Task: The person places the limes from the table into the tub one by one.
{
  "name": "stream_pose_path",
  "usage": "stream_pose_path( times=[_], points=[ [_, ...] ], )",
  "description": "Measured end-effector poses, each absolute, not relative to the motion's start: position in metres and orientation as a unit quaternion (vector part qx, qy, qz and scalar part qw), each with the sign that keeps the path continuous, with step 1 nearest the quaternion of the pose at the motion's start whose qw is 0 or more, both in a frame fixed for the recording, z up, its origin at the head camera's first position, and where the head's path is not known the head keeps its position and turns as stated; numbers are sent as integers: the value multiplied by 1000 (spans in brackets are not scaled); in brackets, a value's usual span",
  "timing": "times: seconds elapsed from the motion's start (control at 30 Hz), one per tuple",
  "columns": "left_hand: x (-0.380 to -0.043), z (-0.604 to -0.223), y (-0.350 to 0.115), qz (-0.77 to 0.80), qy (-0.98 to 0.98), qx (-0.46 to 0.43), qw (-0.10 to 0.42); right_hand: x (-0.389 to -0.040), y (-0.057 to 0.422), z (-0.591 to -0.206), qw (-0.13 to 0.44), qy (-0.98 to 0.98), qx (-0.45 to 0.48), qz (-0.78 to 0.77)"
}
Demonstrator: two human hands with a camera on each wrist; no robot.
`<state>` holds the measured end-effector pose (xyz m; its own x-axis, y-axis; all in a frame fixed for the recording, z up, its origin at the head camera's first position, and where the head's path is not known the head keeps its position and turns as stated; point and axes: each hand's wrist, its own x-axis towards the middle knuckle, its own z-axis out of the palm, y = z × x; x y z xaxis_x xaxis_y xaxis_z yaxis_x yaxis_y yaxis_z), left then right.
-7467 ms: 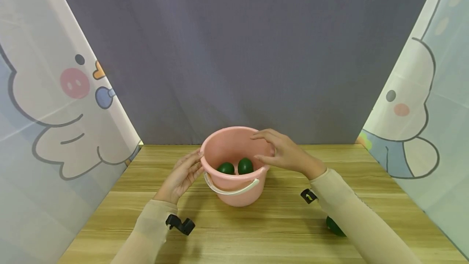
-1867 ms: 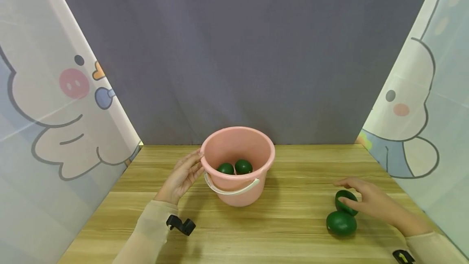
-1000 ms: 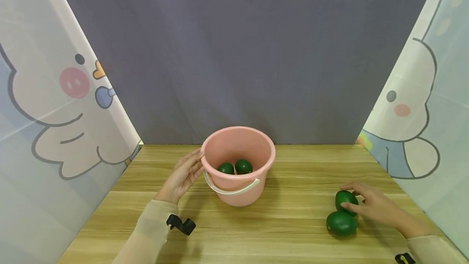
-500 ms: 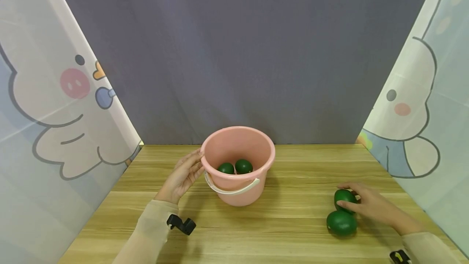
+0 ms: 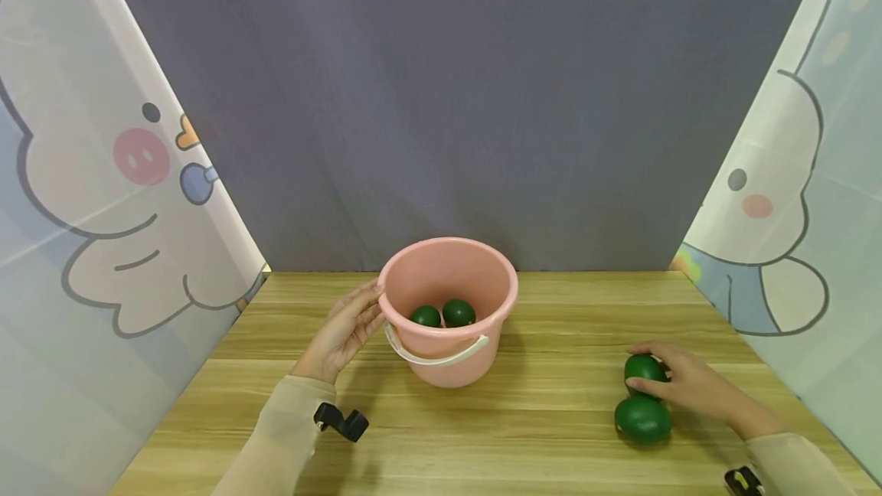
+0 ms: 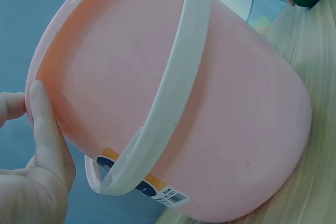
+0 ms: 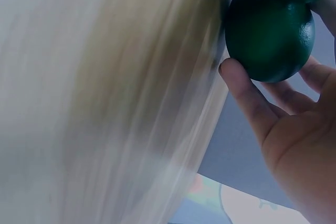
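A pink bucket (image 5: 448, 358) with a white handle (image 5: 441, 361) stands on the table. My left hand (image 5: 344, 331) holds its left rim with thumb and fingers; the left wrist view shows fingertips against the wall (image 6: 236, 103) just below the rim. Two dark green, egg-shaped fruits like avocados, a left one (image 5: 426, 317) and a right one (image 5: 458, 313), lie inside. To the right, my right hand (image 5: 696, 385) grips another avocado (image 5: 642, 370) between thumb and fingers. That avocado (image 7: 268, 32) touches a further one (image 5: 642, 420) on its near side.
The wooden table (image 5: 551, 442) runs back to a grey curtain (image 5: 448, 98). Cartoon-printed sheets border it, a left sheet (image 5: 69, 366) and a right sheet (image 5: 847, 251). A black wrist mount (image 5: 341, 422) sits on the left sleeve.
My right hand has gone from above the bucket to the avocados on the right, closed its fingers on the far one and shifted it slightly left. The left hand has stayed put.
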<state>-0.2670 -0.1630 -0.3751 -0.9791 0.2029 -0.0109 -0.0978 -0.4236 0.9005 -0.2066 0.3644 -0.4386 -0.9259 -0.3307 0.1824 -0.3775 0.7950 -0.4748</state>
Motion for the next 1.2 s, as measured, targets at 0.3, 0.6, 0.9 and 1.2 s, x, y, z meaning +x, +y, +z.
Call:
stream_pose_path(
  times=[0.3,0.6,0.9,1.2],
  points=[
    [-268,-375,-162,843,529,46,88,-209,364,-439,45,-944,199,261],
    [-267,-374,-161,841,532,45,87,-208,364,-437,33,-941,202,271],
    [-267,-374,-162,841,533,43,88,-208,365,-436,32,-940,202,274],
    [-266,-374,-163,841,532,47,89,-209,367,-434,32,-936,210,282]
  ],
)
